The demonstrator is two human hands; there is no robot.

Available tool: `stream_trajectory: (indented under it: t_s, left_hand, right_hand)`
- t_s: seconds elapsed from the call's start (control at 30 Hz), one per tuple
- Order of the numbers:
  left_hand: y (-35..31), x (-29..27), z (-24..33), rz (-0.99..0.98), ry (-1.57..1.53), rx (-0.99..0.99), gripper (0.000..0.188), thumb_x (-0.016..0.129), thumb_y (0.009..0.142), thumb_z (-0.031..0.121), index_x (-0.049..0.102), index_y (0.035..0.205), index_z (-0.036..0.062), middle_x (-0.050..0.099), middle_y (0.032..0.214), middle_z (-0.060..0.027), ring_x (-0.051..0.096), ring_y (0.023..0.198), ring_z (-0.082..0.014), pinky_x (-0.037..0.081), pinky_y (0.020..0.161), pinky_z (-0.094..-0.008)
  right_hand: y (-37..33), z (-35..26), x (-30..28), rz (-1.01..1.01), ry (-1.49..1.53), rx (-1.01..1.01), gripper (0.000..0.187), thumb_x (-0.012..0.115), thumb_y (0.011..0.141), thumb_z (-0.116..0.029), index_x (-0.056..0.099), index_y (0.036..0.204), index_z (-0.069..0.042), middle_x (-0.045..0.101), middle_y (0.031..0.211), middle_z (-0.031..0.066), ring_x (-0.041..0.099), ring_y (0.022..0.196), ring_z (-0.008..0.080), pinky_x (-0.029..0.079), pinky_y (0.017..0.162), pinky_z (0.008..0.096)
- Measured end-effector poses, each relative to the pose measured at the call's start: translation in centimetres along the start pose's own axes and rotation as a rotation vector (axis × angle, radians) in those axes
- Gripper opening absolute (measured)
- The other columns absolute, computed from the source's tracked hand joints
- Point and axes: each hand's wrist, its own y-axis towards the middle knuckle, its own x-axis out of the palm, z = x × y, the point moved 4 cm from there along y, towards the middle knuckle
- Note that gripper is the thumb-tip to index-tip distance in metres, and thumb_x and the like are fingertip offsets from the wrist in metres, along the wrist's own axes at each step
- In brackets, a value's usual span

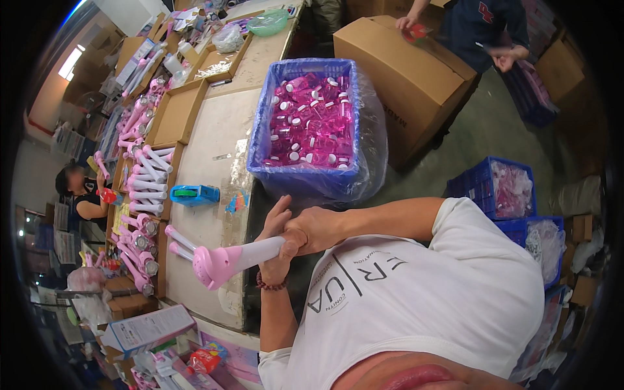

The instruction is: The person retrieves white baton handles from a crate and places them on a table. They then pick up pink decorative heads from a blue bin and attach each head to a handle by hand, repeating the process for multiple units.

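A pink wand (pixel 237 259) with a dotted, domed pink head and a translucent white tube points left across the front of my body. Its tube end is in my right hand (pixel 315 229), whose fingers are wrapped round it. Behind the tube, close against it, is my left hand (pixel 275 221), with a beaded bracelet at the wrist. The left fingers are stretched out and the palm is partly hidden by the tube and the right hand. Beyond the wand's head, two white tubes with pink ends (pixel 181 244) lie on the worktable (pixel 214 123).
A blue crate (pixel 302 174) of pink bottles with white caps stands past my hands. A blue-and-green tape roll (pixel 194 195) sits on the table near rows of pink-and-white wands (pixel 147 185). A co-worker's hand (pixel 409 23) touches a large carton (pixel 396 71); another person (pixel 84 198) works across the table.
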Motion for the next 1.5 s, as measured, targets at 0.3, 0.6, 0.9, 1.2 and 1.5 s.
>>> stream_trajectory:
  t_s: [0.3, 0.6, 0.9, 1.2, 1.5]
  left_hand:
    - [0.0, 0.3, -0.4, -0.02, -0.011, 0.014, 0.058, 0.07, 0.08, 0.045, 0.061, 0.114, -0.0006, 0.049, 0.132, -0.0276, 0.049, 0.121, -0.0352, 0.04, 0.101, -0.0436]
    - [0.1, 0.7, -0.9, -0.075, 0.006, 0.015, 0.054, 0.066, 0.083, 0.045, 0.059, 0.118, 0.0042, 0.047, 0.132, -0.0275, 0.05, 0.12, -0.0352, 0.041, 0.1, -0.0441]
    - [0.3, 1.3, -1.2, -0.106, 0.0, -0.002, 0.053, 0.067, 0.084, 0.042, 0.059, 0.118, 0.0028, 0.049, 0.13, -0.0275, 0.052, 0.116, -0.0349, 0.043, 0.098, -0.0438]
    - [0.0, 1.5, -1.6, -0.109, -0.005, -0.005, 0.052, 0.068, 0.084, 0.041, 0.058, 0.118, 0.0025, 0.05, 0.129, -0.0275, 0.053, 0.114, -0.0339, 0.044, 0.097, -0.0426]
    - [-0.2, 1.6, -1.9, -0.096, -0.014, -0.045, 0.052, 0.068, 0.083, 0.041, 0.059, 0.116, 0.0018, 0.05, 0.129, -0.0257, 0.055, 0.111, -0.0323, 0.045, 0.095, -0.0411]
  right_hand:
    - [-0.6, -0.3, -0.1, -0.026, 0.066, 0.014, 0.022, 0.068, 0.079, -0.029, 0.063, 0.092, -0.012, 0.065, 0.08, 0.0132, 0.063, 0.077, 0.0334, 0.048, 0.067, 0.0423]
    - [-1.3, 0.2, 0.0, -0.034, 0.148, -0.022, 0.021, 0.068, 0.081, -0.027, 0.063, 0.095, -0.012, 0.066, 0.084, 0.0125, 0.062, 0.082, 0.0351, 0.048, 0.07, 0.0431]
    - [-2.3, 0.2, -0.5, -0.005, 0.193, -0.024, 0.021, 0.068, 0.08, -0.025, 0.064, 0.096, -0.013, 0.066, 0.084, 0.0127, 0.063, 0.083, 0.0332, 0.048, 0.071, 0.0417]
    - [-2.6, 0.3, -0.3, 0.009, 0.204, -0.076, 0.021, 0.069, 0.08, -0.025, 0.063, 0.092, -0.01, 0.066, 0.083, 0.0128, 0.063, 0.082, 0.033, 0.048, 0.07, 0.0414]
    - [-2.8, 0.6, -0.2, 0.011, 0.196, -0.044, 0.022, 0.069, 0.08, -0.027, 0.063, 0.092, -0.01, 0.066, 0.083, 0.0131, 0.063, 0.082, 0.0338, 0.048, 0.071, 0.0424]
